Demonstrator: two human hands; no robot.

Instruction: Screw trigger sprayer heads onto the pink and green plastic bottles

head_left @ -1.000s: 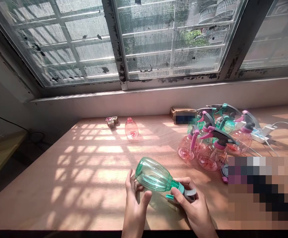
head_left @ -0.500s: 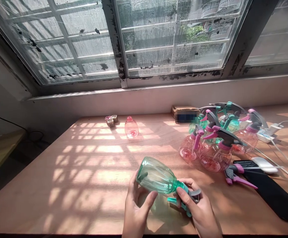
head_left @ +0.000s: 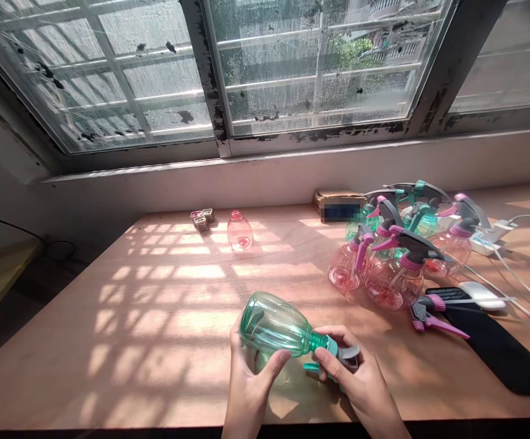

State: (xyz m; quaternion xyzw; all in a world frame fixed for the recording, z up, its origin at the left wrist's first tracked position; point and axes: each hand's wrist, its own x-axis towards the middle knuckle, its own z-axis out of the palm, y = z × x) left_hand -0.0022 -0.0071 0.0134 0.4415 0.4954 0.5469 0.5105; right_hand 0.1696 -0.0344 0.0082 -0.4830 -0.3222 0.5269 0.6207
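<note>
Small home workshop — wooden bench [head_left: 155, 317] under grimy window [head_left: 292, 67] — clustered spray bottles [head_left: 393, 256].

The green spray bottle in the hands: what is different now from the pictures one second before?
The green spray bottle tipped up slightly half a second ago, then came back flatter and a little leftward. The left hand still cups its body, and the right hand still grips the trigger head. Nothing was taken or let go. The lone pink bottle and the group of pink and green spray bottles on the table stayed put.
</note>
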